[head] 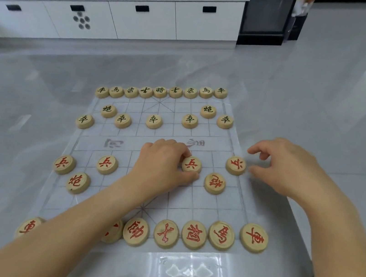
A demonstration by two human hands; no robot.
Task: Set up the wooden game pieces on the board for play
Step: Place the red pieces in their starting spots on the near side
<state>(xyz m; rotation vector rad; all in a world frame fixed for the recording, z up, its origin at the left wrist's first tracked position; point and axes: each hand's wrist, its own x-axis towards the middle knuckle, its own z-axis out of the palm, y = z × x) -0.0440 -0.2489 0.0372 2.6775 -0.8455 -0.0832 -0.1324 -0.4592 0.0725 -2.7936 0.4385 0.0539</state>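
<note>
On the grey table point(21, 136), a thin pale board point(193, 202) printed with grid lines is lying flat, carrying round wooden pieces marked in black on the far half and in red on the near half. Sixteen black-marked pieces are showing: nine are sitting in the far back row point(160, 91), two are standing one step in at the far left point(109, 110) and far right point(208, 110), and five are making up the forward black row point(154, 121), with its outermost pieces hanging at or just past the board's side edges. Thirteen red-marked pieces are visible. Seven are sitting along the near edge in the near red row point(194, 234); one of them is partly hidden under the left forearm and the leftmost is lying at the board's near left corner. Two more are standing one step in, at the left point(78, 182) and at the right point(215, 183). Four small-character red pieces are showing in the forward red row.

The left hand point(160, 166) is resting on the middle of the board, its thumb and fingers pinching one forward red piece point(191, 164) that is sitting on the board. The right hand point(292, 170) is hovering at the board's right edge with fingers loosely curled and parted, gripping nothing, its fingertips just beside the rightmost forward red piece point(235, 165).
</note>
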